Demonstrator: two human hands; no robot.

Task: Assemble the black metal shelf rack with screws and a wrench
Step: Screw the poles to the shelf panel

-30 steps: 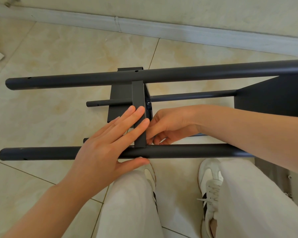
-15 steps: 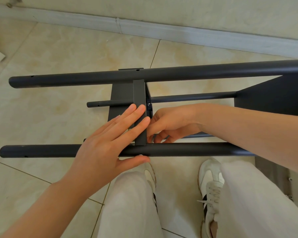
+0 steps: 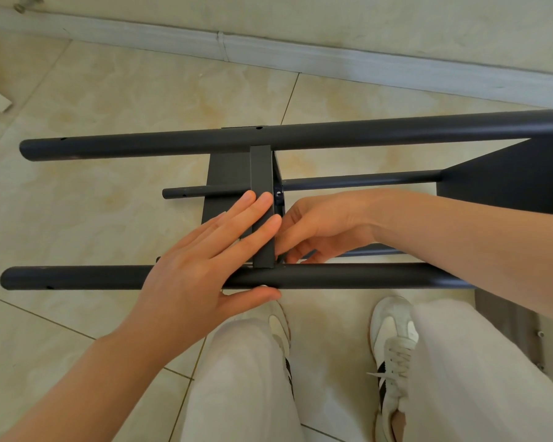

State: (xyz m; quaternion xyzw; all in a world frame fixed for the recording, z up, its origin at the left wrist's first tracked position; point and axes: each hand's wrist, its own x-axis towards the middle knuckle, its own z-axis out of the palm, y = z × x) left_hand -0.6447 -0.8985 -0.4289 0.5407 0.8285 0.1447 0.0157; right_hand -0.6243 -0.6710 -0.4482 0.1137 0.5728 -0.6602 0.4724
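Vs. 1 s ago, barely any change: the rack sits a touch higher in view, and both hands stay at the same joint.

Floor (image 3: 93, 202): beige tiles, baseboard (image 3: 332, 62) along the far side.

Black shelf rack (image 3: 428, 129): lies on its side in front of your legs, long members running L–R.
- Far tube (image 3: 173, 143) and near tube (image 3: 380, 277) are roughly parallel, w/ a thin rod (image 3: 358, 180) lower down between them.
- Shelf panel (image 3: 508, 180) is at the R end.
- Short flat crossbar (image 3: 261, 173) spans far tube to near tube at approx. mid-length.

L hand (image 3: 189, 272): spread flat. Fingers are straight and pressed on the crossbar, palm over the near tube, thumb along the tube's near side.

R hand (image 3: 326, 224): comes in from the R. Fingers are curled, tips at the corner where the crossbar meets the near tube. Whether they pinch anything is hidden, so can't tell.

Shoes (image 3: 393, 342): white, on the floor just your side of the near tube.
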